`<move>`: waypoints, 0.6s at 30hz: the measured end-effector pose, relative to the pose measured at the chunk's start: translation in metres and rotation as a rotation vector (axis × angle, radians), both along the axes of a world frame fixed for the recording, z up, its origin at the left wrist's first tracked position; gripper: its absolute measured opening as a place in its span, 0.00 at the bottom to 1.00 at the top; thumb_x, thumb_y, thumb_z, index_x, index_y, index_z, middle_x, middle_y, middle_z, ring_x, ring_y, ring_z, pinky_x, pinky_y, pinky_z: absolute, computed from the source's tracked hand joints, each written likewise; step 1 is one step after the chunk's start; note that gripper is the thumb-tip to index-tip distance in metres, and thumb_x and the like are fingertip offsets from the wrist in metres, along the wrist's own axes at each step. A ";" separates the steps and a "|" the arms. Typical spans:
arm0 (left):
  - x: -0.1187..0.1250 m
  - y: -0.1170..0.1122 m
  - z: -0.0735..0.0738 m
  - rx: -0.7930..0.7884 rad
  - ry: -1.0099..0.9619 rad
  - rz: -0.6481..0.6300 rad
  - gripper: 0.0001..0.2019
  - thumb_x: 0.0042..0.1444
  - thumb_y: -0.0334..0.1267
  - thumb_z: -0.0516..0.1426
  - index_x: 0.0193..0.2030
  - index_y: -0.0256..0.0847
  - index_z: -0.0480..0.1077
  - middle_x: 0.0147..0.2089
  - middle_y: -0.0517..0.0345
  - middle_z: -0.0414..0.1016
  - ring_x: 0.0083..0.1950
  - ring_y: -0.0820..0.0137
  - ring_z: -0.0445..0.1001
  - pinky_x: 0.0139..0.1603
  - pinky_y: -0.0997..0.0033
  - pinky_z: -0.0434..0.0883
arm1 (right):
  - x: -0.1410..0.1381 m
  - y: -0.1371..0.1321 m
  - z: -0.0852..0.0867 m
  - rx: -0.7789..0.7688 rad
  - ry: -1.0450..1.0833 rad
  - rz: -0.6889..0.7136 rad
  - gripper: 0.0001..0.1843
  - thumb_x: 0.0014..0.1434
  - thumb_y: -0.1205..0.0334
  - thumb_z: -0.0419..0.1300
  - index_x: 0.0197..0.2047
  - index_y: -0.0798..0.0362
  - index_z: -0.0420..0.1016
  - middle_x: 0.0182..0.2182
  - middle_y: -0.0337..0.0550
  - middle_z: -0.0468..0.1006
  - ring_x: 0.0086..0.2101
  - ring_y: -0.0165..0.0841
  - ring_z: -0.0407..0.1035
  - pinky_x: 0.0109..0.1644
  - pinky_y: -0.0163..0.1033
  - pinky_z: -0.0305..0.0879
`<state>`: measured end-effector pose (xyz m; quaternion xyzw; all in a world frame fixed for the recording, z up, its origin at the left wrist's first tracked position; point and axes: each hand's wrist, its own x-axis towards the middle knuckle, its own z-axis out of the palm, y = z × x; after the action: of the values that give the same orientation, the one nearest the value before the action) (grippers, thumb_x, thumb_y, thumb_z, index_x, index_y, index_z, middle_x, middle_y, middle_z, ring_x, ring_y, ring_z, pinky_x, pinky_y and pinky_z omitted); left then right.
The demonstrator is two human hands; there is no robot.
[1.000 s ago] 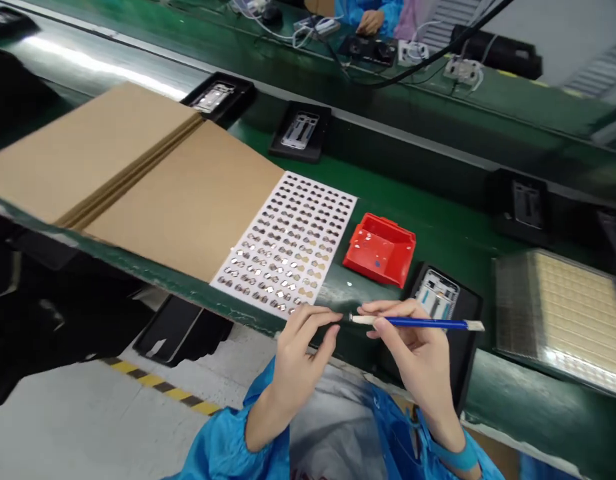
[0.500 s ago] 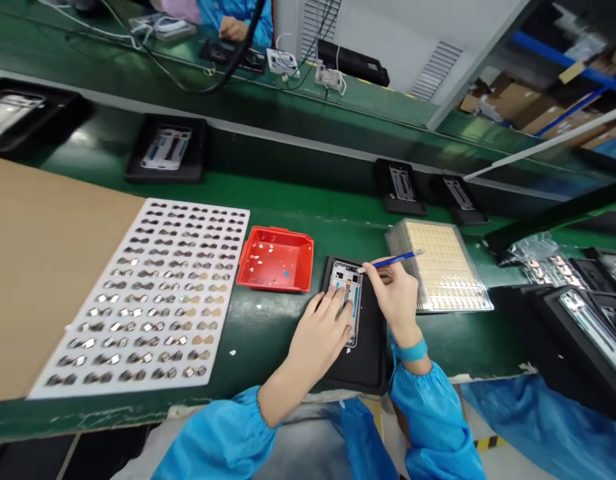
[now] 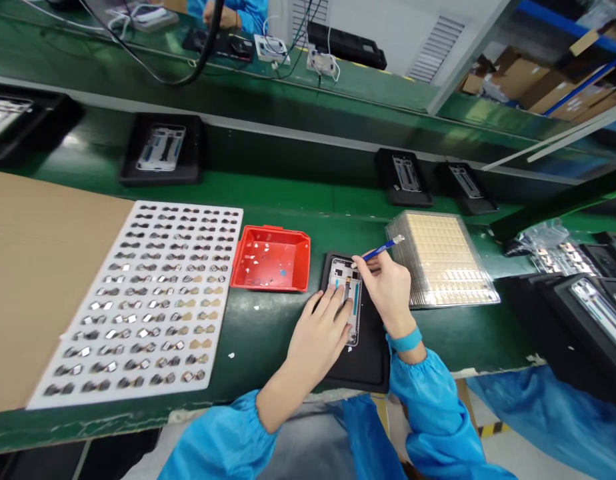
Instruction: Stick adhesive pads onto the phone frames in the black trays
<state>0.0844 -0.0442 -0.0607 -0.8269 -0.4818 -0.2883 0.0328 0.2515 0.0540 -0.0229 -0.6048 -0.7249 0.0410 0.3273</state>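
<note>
A phone frame (image 3: 355,300), silver-white with blue strips and a small flex cable, lies on a black foam tray (image 3: 371,360) before me. My left hand (image 3: 319,327) rests over the frame's left side, fingers spread and lying on it. In the fingers of my right hand (image 3: 388,293) is a slim blue pen-like stick (image 3: 381,250) with a pale upper end. Its lower tip is at the frame's top right corner, mostly hidden by the fingertips. I cannot make out its exact kind.
Left of the hands are a red bin (image 3: 273,260) with small scraps and a white tray (image 3: 208,357) of small metallic parts. Stacked clear trays (image 3: 451,260) stand to the right. More black trays (image 3: 161,173) hold phone frames along the back. A co-worker's hand (image 3: 223,17) shows beyond.
The stick in my right hand has tilted, its upper end swinging left and up. My left hand stays on the phone frame. The camera view has shifted slightly.
</note>
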 end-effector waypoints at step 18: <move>0.002 -0.002 0.001 -0.046 0.011 0.001 0.17 0.74 0.36 0.53 0.64 0.37 0.74 0.68 0.41 0.79 0.70 0.57 0.76 0.71 0.55 0.70 | -0.009 -0.004 -0.008 0.044 -0.048 0.017 0.31 0.80 0.37 0.49 0.38 0.51 0.77 0.29 0.49 0.85 0.27 0.40 0.80 0.34 0.40 0.72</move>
<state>0.0865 -0.0462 -0.0597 -0.8287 -0.4887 -0.2724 0.0165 0.2423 0.0502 -0.0312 -0.5921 -0.7384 0.0135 0.3226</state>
